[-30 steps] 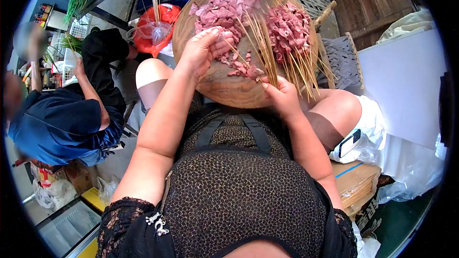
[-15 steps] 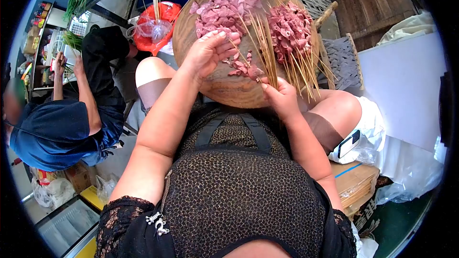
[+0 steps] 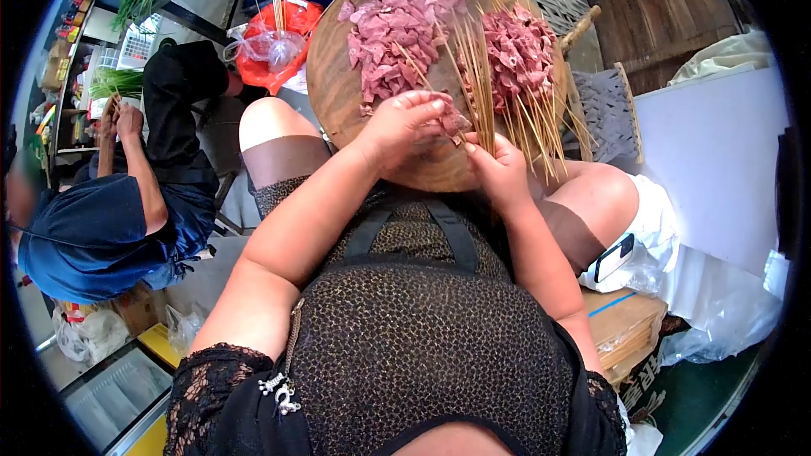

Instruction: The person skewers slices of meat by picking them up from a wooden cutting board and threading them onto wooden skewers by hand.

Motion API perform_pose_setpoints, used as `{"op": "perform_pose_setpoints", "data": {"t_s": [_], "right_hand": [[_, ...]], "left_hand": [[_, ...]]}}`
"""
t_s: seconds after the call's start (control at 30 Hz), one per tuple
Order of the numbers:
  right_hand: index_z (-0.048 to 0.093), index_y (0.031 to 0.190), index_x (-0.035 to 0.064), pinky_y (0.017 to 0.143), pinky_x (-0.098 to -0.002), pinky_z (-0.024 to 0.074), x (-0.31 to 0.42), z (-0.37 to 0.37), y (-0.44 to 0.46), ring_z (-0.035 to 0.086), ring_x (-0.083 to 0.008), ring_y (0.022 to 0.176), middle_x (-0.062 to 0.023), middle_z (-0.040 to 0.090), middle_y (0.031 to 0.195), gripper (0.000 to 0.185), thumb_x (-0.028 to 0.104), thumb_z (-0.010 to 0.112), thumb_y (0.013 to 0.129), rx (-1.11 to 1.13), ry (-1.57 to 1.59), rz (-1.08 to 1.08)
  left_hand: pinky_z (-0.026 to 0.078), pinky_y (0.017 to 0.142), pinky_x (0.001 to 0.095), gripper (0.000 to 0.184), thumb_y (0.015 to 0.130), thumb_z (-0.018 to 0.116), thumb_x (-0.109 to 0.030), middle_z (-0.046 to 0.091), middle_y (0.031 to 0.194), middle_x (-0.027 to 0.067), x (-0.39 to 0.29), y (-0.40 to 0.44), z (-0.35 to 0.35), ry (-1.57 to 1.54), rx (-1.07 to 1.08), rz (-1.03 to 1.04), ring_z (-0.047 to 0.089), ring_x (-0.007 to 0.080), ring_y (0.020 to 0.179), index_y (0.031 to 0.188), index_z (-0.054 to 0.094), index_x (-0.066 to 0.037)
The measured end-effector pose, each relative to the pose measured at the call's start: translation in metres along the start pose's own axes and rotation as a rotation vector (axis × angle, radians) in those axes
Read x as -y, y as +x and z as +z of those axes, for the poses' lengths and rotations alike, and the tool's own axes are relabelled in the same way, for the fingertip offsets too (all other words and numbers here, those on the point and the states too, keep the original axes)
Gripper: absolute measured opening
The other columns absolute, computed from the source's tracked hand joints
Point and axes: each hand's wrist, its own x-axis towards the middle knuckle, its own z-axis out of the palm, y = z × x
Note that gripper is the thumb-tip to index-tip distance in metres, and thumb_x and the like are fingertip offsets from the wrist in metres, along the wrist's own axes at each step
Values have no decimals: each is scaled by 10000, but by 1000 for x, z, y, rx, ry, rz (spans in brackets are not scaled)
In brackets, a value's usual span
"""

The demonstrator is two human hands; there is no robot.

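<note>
On a round wooden board (image 3: 331, 76) lies a loose pile of pink raw meat slices (image 3: 393, 38). To its right are meat skewers (image 3: 517, 55), stacked with their bare sticks pointing down toward me. My right hand (image 3: 504, 176) is closed around a bundle of bamboo skewers (image 3: 476, 76) and pinches one more stick, which slants up to the left. Fingers of my left hand (image 3: 401, 133) close on a meat slice (image 3: 453, 122) at that stick, just left of my right thumb. How far the stick passes through the meat is hidden.
A red plastic bag (image 3: 274, 55) with skewers stands left of the board. A woven chair (image 3: 601, 110) is at the right. A phone (image 3: 614, 258) lies beside my right thigh. At the left a person (image 3: 93, 228) sits holding green stalks (image 3: 117, 82).
My left hand has moved down and right from the pile's edge to the stick by my right hand, its fingers now closed on meat. The person's hands at left have shifted.
</note>
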Motion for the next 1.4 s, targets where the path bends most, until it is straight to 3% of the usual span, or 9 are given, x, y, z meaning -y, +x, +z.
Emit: {"op": "perform_pose_setpoints", "data": {"t_s": [0.07,0.2,0.27,0.4,0.5,0.57,0.7,0.9,1.4], "right_hand": [[567,972,9,509,-173,356,2,0,-1,443,-38,554,35,507,667,150,70,558,836,13,0,11],[580,964,27,532,-180,377,4,-8,1,464,-41,574,37,522,679,147,103,563,839,-30,26,-9],[578,965,27,531,-176,372,6,-9,3,462,-41,571,37,520,677,147,102,563,839,-30,92,3],[578,967,30,520,-172,363,7,-8,2,457,-39,565,39,514,673,149,100,566,836,-51,42,0],[586,967,33,517,-180,370,4,-10,0,458,-40,564,37,518,677,153,102,574,831,-21,25,1],[591,968,35,519,-185,377,1,-8,-1,460,-42,564,35,522,680,158,105,581,827,8,17,19],[597,975,40,536,-193,398,-5,-3,-2,474,-44,580,29,540,701,173,114,591,818,85,-18,86],[590,980,41,540,-196,404,-7,-4,-2,482,-45,592,31,543,714,176,115,583,821,73,-61,121],[576,997,17,525,-178,378,-8,-7,-1,456,-29,579,48,515,707,182,105,570,837,93,-97,33]], "left_hand": [[469,825,298,229,860,557,-141,597,1010,69,3,-1,-1,-40,-5,3,586,168,918,1048,572,-11],[447,778,289,196,786,636,-150,599,924,94,-31,11,-33,1200,-379,721,569,203,848,940,616,-31],[450,771,310,203,758,651,-156,598,893,134,-43,18,-54,1634,-545,832,575,242,843,914,623,-29],[463,737,333,244,746,657,-167,602,872,148,-44,19,-70,1737,-438,600,588,262,818,947,613,-36],[483,665,320,197,801,607,-156,625,867,116,-36,11,-67,1541,-453,541,608,215,777,949,609,-26],[499,654,292,151,860,521,-119,625,922,99,-34,13,-71,748,-427,311,619,205,800,957,577,-18],[532,732,293,256,901,462,-94,597,1040,129,-48,5,-65,67,-240,264,614,196,880,1146,462,-20],[514,830,346,239,908,438,-93,572,1074,166,-47,4,-52,-73,-201,350,580,260,996,1124,466,5],[510,820,331,256,908,449,-135,578,1074,157,-50,1,-46,-117,-174,256,587,244,983,1111,483,16]]}}
